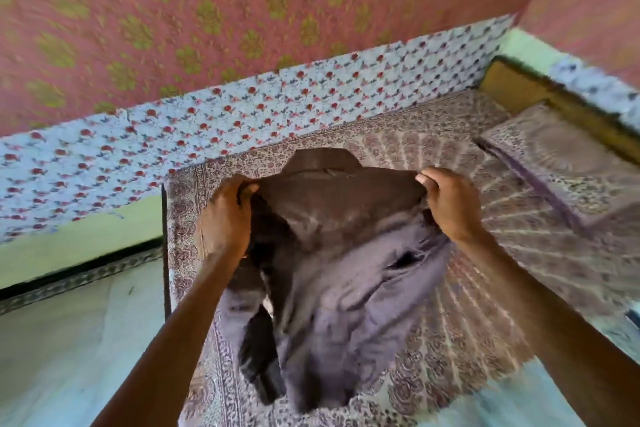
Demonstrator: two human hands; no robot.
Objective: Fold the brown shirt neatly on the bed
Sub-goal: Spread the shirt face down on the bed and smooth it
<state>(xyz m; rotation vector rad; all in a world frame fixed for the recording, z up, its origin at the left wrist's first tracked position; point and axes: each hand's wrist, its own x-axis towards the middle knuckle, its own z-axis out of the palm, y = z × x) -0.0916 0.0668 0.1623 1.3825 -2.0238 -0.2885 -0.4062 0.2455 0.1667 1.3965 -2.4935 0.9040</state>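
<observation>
Both forearms extend forward, bare. Left hand (227,218) and right hand (450,204) are raised level, well apart, each with fingers pinched closed on cloth.

Two hands are in view: one left hand (227,218) and one right hand (450,204), each on its own bare forearm, so two forearms as well. Between them is one brown shirt (332,253), with one collar (325,161) showing at its top edge. Under it lies one bed (467,305), covered by one paisley-printed spread. One pillow (568,163) in a matching print sits at the right. Along the far side runs one band of white cloth with red flowers (242,111), and above that rises one pink wall with green motifs (207,10).
</observation>
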